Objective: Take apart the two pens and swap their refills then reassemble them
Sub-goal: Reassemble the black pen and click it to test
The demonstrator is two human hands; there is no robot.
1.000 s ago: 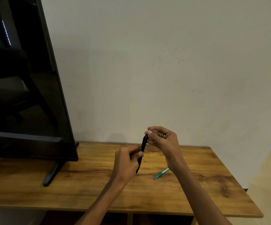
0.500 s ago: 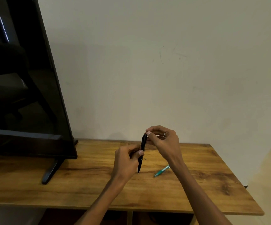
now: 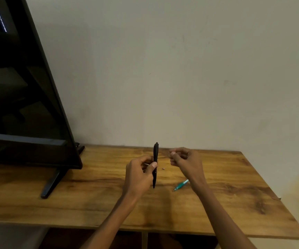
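Left hand (image 3: 138, 175) grips black pen (image 3: 155, 165) upright, fingers clamped round it. Right hand (image 3: 184, 159) fingers curled, holding unclear. Green pen (image 3: 181, 185) on tabletop (image 3: 234, 194), partly hidden by right wrist.

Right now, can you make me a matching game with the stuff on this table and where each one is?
Things:
1. black pen
2. green pen
3. TV
4. right hand

Places:
A. lying on the wooden table, partly behind the right wrist
B. standing at the table's left end
C. held upright by the left hand
D. above the table, fingers curled, beside the black pen without touching it

Pairs: 1-C, 2-A, 3-B, 4-D
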